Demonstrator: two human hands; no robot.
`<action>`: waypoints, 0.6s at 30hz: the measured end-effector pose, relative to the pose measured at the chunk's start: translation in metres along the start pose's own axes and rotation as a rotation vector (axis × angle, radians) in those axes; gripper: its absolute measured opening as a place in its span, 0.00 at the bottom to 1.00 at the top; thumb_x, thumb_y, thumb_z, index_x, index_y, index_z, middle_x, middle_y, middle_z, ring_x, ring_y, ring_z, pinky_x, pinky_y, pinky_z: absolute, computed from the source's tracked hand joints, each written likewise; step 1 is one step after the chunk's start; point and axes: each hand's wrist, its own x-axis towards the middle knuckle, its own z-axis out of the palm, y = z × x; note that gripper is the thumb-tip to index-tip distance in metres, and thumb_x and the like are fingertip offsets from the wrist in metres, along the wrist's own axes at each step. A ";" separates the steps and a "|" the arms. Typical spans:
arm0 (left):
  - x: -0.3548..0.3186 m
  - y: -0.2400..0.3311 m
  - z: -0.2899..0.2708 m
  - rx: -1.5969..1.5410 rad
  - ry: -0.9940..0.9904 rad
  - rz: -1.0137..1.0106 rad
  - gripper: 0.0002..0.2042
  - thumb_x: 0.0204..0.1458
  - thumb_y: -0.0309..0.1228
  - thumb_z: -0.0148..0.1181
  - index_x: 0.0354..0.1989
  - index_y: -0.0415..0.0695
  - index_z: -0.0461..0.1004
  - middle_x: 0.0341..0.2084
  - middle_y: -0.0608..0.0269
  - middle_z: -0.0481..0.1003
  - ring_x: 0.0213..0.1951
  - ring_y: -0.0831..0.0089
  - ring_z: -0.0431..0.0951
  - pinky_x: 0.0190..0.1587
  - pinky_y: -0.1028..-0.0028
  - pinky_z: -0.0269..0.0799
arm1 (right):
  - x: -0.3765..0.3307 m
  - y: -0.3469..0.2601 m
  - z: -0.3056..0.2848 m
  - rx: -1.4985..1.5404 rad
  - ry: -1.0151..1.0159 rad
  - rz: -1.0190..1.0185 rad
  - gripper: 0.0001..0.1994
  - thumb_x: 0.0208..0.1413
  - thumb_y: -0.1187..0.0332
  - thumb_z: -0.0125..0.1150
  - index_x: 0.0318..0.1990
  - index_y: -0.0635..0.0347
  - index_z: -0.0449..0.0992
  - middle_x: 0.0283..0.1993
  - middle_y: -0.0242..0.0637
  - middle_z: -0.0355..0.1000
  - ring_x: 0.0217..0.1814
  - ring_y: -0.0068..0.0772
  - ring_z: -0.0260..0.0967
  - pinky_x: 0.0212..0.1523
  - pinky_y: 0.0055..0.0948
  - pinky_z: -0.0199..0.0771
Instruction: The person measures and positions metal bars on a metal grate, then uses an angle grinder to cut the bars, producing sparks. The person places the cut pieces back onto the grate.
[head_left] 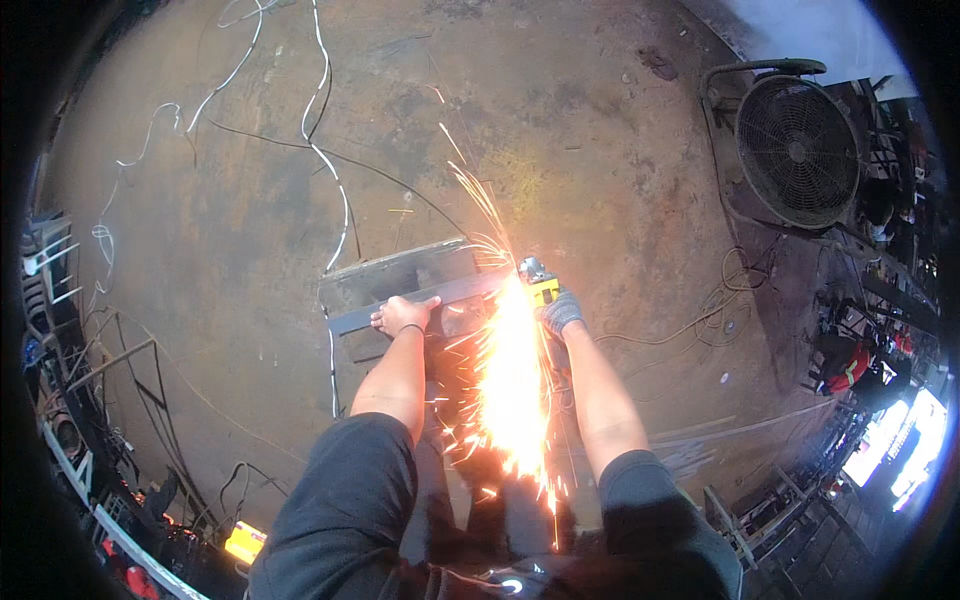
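My left hand [404, 314], bare with a dark band at the wrist, grips a long flat metal bar [352, 321] with the thumb laid along it. The bar rests tilted across a wooden pallet-like support [400, 268]. In a grey glove, my right hand [562, 311] is closed around a yellow and silver angle grinder [541, 284] at the bar's right end. A bright stream of sparks [514, 380] pours from there toward my body, with a thinner spray going away from me. The glare hides the grinder's disc and the contact spot.
A large round floor fan [797, 150] stands at the far right. White cable [322, 160] and dark cords run over the stained floor [560, 120]. Loose hose coils [722, 300] lie to the right. Metal frames [110, 365] line the left, with a yellow box [245, 542] at lower left.
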 end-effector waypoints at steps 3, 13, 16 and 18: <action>0.001 -0.007 -0.006 0.004 -0.029 -0.021 0.55 0.32 0.65 0.81 0.63 0.32 0.75 0.69 0.33 0.66 0.74 0.35 0.59 0.76 0.48 0.55 | -0.019 -0.029 -0.007 -0.081 -0.062 0.007 0.26 0.38 0.73 0.76 0.51 0.60 0.79 0.44 0.37 0.82 0.45 0.36 0.80 0.48 0.33 0.79; 0.018 0.010 0.002 0.006 0.018 -0.037 0.55 0.31 0.65 0.82 0.62 0.32 0.75 0.69 0.36 0.67 0.74 0.37 0.59 0.76 0.51 0.56 | -0.017 -0.025 -0.008 -0.053 -0.048 0.049 0.31 0.35 0.70 0.81 0.53 0.58 0.79 0.47 0.39 0.82 0.47 0.38 0.79 0.50 0.35 0.80; 0.015 0.012 0.003 0.021 0.056 -0.047 0.55 0.31 0.65 0.82 0.63 0.32 0.75 0.69 0.36 0.67 0.74 0.37 0.59 0.76 0.51 0.56 | -0.016 -0.023 -0.006 -0.018 -0.046 0.010 0.31 0.36 0.69 0.81 0.53 0.57 0.79 0.46 0.39 0.82 0.46 0.38 0.79 0.50 0.35 0.80; 0.012 0.009 0.006 -0.013 0.096 -0.035 0.50 0.31 0.63 0.83 0.57 0.34 0.79 0.64 0.39 0.73 0.72 0.38 0.63 0.75 0.53 0.59 | -0.016 -0.023 -0.006 0.010 -0.053 0.019 0.31 0.36 0.68 0.81 0.53 0.58 0.79 0.47 0.39 0.82 0.47 0.37 0.79 0.51 0.35 0.80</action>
